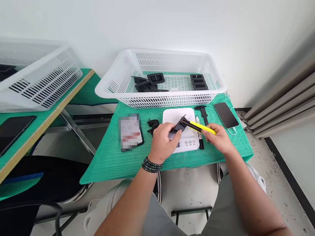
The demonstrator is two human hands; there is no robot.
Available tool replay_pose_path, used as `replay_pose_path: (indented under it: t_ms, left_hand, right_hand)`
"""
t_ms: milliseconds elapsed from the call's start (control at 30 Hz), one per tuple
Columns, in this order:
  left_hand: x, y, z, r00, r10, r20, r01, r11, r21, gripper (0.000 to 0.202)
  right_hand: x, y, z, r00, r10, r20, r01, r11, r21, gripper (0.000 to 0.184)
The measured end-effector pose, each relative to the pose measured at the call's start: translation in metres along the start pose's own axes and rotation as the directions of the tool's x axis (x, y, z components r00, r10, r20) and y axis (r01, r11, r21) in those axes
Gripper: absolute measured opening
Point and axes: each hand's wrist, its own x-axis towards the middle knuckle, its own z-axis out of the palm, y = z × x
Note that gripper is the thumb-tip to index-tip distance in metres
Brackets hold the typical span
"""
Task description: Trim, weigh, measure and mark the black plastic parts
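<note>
My left hand (164, 139) is closed around a small black plastic part (177, 127), held just above a white digital scale (172, 115). My right hand (220, 138) grips a yellow-handled utility knife (202, 127), whose dark blade end touches the black part. Both hands hover over the green mat (110, 160) on the small table. A dark beaded bracelet (151, 165) sits on my left wrist.
A white mesh basket (159, 98) at the back holds several black plastic parts (150, 86). On the mat lie a phone (130, 131), black scraps (153, 124), a marker (199, 137), a black caliper (203, 113) and a charging phone (225, 114). Another basket (36, 78) stands on the table at left.
</note>
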Motion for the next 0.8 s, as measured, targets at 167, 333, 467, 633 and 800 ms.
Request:
replay_pose_path:
  t_ms: [167,333,467,633,800]
  left_hand:
    - [0.0002,0.0001,0.0002,1.0,0.0,0.005,0.0,1.0,-0.006,0.018]
    - [0.0002,0.0009,0.0,1.0,-0.003,-0.002,0.003,1.0,-0.013,0.02]
    - [0.0004,0.0016,-0.001,1.0,-0.006,0.011,0.006,1.0,-0.007,0.018]
    - [0.0004,0.0018,-0.0009,1.0,-0.009,0.003,0.009,1.0,0.006,0.018]
    - [0.0001,0.0011,-0.0001,1.0,0.001,-0.006,-0.001,1.0,0.007,0.018]
  right_hand:
    - [-0.0005,-0.0027,0.0003,1.0,0.012,-0.001,-0.012,1.0,-0.005,0.048]
    - [-0.0011,-0.0046,0.0005,0.999,0.001,0.032,-0.001,1.0,-0.019,0.047]
    - [-0.0015,-0.0049,0.0007,1.0,0.012,0.022,-0.012,1.0,-0.011,0.048]
    - [-0.0014,-0.0055,0.0012,0.999,0.007,0.053,-0.007,1.0,-0.006,0.049]
    - [-0.0014,-0.0048,0.0013,0.999,0.025,0.038,-0.026,1.0,0.013,0.048]
